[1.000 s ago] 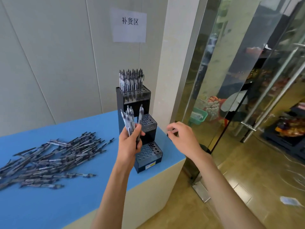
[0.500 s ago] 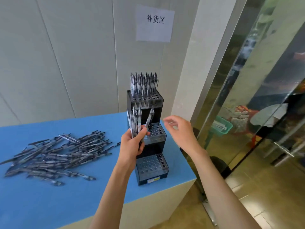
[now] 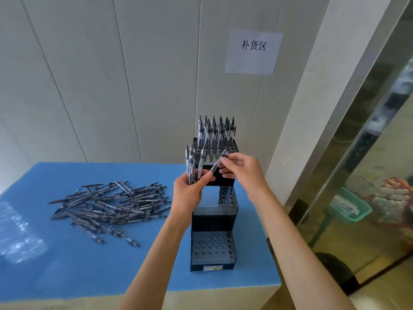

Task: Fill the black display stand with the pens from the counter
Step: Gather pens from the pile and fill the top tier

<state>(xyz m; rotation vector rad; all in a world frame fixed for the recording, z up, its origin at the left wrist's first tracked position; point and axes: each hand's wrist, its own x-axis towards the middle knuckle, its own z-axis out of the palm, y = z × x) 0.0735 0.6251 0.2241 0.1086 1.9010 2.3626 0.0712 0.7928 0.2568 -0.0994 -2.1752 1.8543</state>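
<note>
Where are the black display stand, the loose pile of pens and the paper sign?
black display stand (image 3: 212, 222), head view, dark front wall between tiers.
pile of pens (image 3: 111, 204), head view, middle of heap.
paper sign (image 3: 253, 52), head view, sheet's centre.

Loose pens (image 3: 109, 204) left of stand (image 3: 213, 222)

Setting: shop restocking corner. Paper sign (image 3: 253, 52) reading 补货区 on wall above blue worktop (image 3: 67, 265). Glass door (image 3: 368, 164) right of worktop reflects stocked goods.
</note>
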